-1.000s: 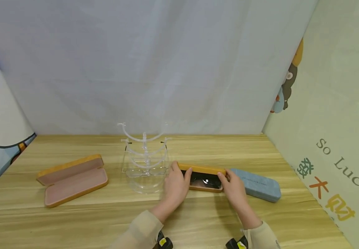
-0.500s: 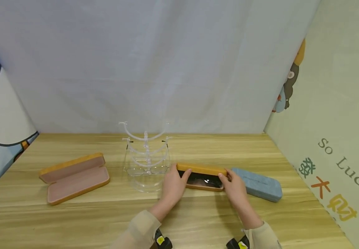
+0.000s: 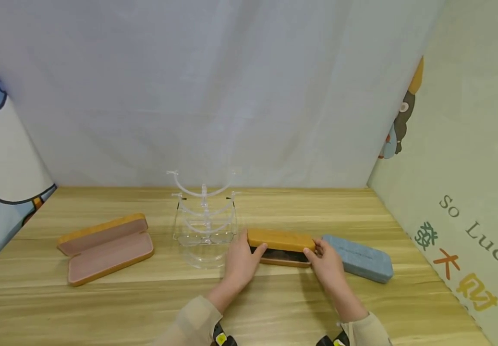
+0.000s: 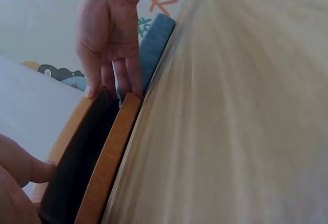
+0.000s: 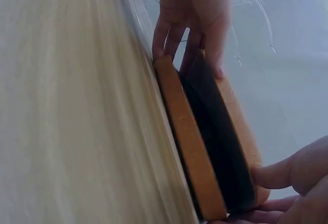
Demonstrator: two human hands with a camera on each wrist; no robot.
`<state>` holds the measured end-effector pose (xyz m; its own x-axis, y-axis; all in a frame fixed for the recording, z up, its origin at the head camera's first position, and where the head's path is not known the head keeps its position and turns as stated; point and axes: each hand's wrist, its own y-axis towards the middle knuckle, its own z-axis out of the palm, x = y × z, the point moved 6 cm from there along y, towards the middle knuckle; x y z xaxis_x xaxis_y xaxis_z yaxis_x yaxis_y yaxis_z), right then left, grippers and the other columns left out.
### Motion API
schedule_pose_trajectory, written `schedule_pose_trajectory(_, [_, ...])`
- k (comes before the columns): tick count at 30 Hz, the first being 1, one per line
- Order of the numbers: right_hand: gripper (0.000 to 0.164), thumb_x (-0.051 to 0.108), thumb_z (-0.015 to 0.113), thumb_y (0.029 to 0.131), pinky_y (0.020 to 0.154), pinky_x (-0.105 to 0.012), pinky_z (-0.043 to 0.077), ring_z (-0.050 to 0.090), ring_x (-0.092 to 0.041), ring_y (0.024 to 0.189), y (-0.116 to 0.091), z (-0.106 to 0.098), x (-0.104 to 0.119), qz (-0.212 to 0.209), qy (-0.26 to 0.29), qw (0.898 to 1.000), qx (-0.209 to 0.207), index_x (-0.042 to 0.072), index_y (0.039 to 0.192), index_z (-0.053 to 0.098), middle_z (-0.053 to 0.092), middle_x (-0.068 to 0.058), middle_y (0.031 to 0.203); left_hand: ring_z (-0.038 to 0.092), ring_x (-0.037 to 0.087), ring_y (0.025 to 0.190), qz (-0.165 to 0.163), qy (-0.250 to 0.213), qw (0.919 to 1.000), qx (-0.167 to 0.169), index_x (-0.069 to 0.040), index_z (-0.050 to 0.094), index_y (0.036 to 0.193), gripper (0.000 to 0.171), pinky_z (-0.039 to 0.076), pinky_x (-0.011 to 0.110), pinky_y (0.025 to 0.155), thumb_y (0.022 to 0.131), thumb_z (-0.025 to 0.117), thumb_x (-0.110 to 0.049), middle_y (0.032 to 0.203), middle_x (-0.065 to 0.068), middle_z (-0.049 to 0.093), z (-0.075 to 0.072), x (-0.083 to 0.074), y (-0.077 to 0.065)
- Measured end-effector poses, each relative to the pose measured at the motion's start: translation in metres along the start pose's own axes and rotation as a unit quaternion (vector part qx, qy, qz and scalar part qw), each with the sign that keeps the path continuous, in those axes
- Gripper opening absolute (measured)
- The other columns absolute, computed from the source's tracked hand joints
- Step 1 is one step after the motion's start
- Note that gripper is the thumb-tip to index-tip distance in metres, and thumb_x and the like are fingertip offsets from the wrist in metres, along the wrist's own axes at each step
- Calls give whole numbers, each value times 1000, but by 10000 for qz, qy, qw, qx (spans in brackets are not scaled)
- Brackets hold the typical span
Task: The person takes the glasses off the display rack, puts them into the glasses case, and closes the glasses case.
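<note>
Though ajar, orange case (image 3: 281, 239) murky inside.

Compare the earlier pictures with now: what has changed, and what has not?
The lid of the held orange case has swung down toward the person, narrowing the gap without closing it. The left hand and right hand keep hold of its ends. The open case, clear stand and blue case stayed put.
</note>
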<state>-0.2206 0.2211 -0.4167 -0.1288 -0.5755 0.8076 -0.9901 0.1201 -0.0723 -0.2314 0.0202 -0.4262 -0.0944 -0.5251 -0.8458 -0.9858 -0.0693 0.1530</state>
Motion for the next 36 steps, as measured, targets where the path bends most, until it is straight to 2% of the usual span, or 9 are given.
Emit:
schedule_pose_trajectory(5, [53,12,56,90,96,-44,42,43,-38,122,0,1,-4,-132,-315,9992,-209,-10,134,36,42,-29,132,47,41,116,208,90,9997,-83,12,40,130,61,38,48,98,85,63,-23,126,28,49,4,2,-4])
schedule_pose_trajectory(11, [53,11,59,88,93,-43,44,48,-37,118,-2,-1,-5,-166,-556,9977,-344,-10,132,39,46,-28,129,48,41,115,212,146,9996,-98,12,39,129,61,38,47,99,82,66,-15,125,29,49,7,2,-5])
schedule_pose_trajectory(20, [48,9,59,87,88,-42,48,52,-36,113,-4,-1,1,-253,-820,9954,-434,-9,129,44,52,-27,124,42,40,122,110,50,9996,253,12,34,133,62,33,47,103,85,62,-14,132,28,42,8,4,-4])
schedule_pose_trajectory(24, [42,2,54,87,85,-41,50,55,-37,109,-5,1,7,-551,-1008,9913,-644,-8,127,47,54,-27,121,40,40,124,196,154,9984,505,11,34,134,61,33,48,103,87,59,-18,134,28,40,-1,1,-5])
schedule_pose_trajectory(28, [37,2,54,87,79,-42,51,57,-37,104,-7,3,16,-966,-1341,9812,-995,-6,123,53,57,-26,117,41,39,123,417,119,9974,580,9,36,134,57,37,50,100,89,56,-20,134,26,42,-13,-5,-8])
schedule_pose_trajectory(32, [30,3,58,86,75,-42,52,59,-35,99,-7,5,25,-1242,-1282,9773,-1144,-4,116,59,61,-23,110,50,35,115,652,171,9968,431,4,44,129,49,44,47,92,89,56,-20,126,20,51,-27,-8,-12])
schedule_pose_trajectory(36, [24,2,58,85,79,-42,52,59,-33,99,-5,11,33,-1430,-1098,9773,-1108,-1,109,63,64,-19,107,57,28,103,706,161,9972,174,-1,55,119,34,49,42,82,89,55,-18,115,12,60,-44,-3,-15])
